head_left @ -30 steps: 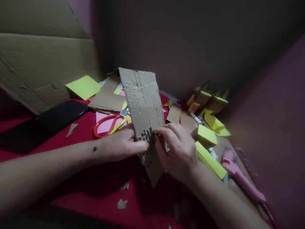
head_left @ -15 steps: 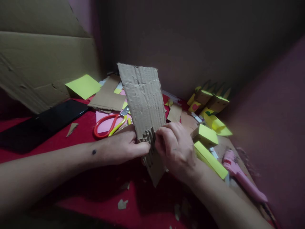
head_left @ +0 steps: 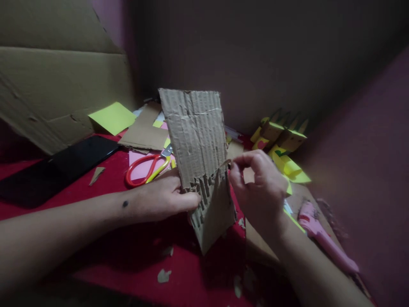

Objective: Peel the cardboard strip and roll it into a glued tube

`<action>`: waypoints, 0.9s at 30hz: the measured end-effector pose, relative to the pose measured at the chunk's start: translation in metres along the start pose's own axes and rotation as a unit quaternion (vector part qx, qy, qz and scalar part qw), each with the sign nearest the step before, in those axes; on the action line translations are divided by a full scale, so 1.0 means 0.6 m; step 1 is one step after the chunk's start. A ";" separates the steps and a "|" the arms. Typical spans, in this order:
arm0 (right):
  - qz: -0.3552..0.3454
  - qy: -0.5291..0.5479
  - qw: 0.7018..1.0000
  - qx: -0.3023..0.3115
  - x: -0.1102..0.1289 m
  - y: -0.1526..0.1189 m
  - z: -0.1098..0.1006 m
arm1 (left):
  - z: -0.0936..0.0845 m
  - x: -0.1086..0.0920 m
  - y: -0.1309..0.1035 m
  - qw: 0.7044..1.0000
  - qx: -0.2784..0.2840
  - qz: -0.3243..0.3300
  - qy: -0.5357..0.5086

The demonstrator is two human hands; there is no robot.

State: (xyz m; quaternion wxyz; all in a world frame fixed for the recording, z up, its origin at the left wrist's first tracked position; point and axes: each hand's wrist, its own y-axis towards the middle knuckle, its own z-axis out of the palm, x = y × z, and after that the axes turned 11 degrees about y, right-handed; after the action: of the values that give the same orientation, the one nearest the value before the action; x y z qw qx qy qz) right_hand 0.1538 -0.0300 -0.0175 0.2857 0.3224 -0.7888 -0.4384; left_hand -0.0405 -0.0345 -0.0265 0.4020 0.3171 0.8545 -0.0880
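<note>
We hold cardboard piece (head_left: 198,136) upright, slightly tilted, above red cloth (head_left: 128,264). Our left hand (head_left: 166,196) clamps its lower left edge; our right hand (head_left: 262,187) pinches thin strip (head_left: 226,163) at right edge. We judge cardboard light, fairly stiff along ridges, weak where torn; whole side edges suit our grip best. We count one cardboard piece in hand, one pinched strip, one scissors (head_left: 159,169), one glue gun (head_left: 326,241), one black slab (head_left: 60,170); loose scraps several, exact number unclear.

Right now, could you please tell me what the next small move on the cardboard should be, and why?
Probably a gentle pull of the right hand away from the cardboard: its fingers pinch a lifted strip that seems attached there, while the left hand grips the cardboard's left edge.
</note>
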 end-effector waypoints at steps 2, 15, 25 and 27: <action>0.035 -0.025 0.998 -0.036 -0.015 0.006 -0.007 | -0.001 0.002 0.002 0.999 -0.003 0.010 -0.031; 0.033 0.163 0.966 0.199 0.017 0.011 -0.014 | -0.002 0.012 0.013 0.991 -0.046 -0.006 -0.125; 0.044 0.174 0.956 0.232 0.008 0.004 -0.004 | 0.000 0.013 0.011 0.988 -0.063 0.020 -0.139; 0.036 0.160 0.956 0.243 0.010 0.003 -0.001 | -0.001 0.019 0.012 0.991 -0.054 0.015 -0.122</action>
State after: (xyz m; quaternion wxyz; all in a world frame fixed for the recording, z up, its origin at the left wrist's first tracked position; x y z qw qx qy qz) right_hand 0.1502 -0.0340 -0.0144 0.3365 0.4194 -0.8266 -0.1661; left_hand -0.0418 -0.0236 -0.0337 0.5210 0.2944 0.7977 -0.0740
